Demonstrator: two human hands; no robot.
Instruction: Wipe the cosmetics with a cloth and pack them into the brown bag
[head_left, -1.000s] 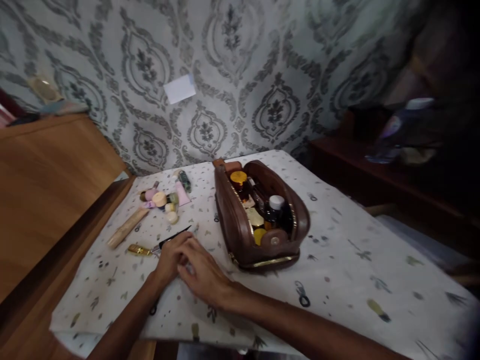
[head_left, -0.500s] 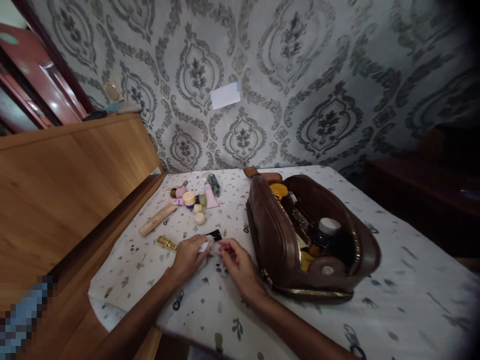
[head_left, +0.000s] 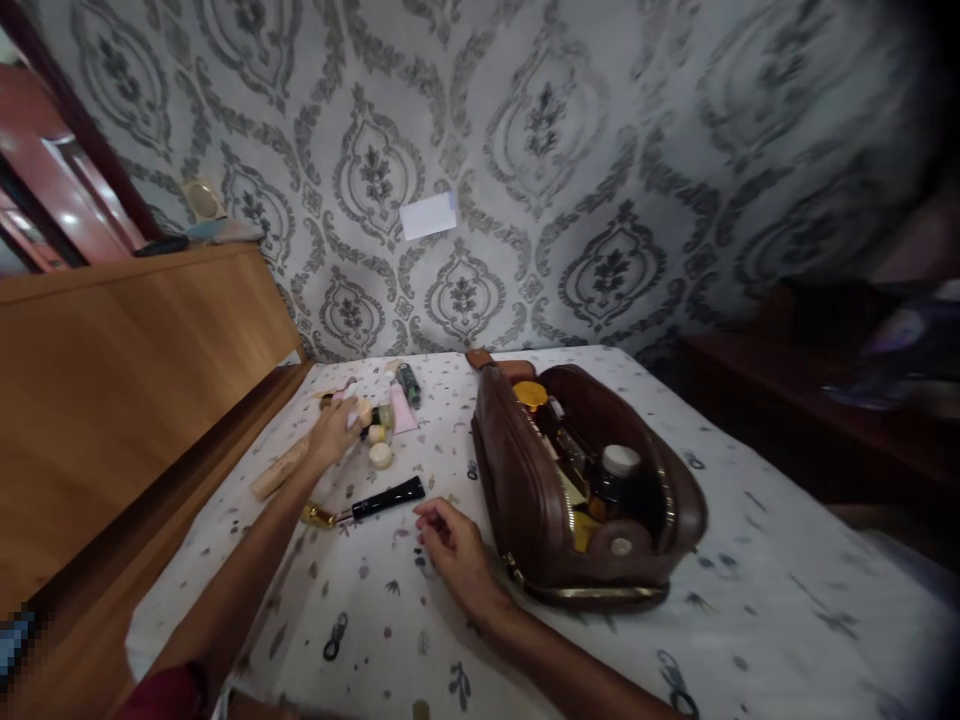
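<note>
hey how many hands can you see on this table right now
2: the left hand at the small containers, the right hand near the black tube and brown bag.

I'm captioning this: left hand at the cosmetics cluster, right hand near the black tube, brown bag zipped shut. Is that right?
Not quite: the head view shows the brown bag open, a white-capped bottle visible inside. The left hand is at the cosmetics cluster and the right hand near the black tube.
</note>
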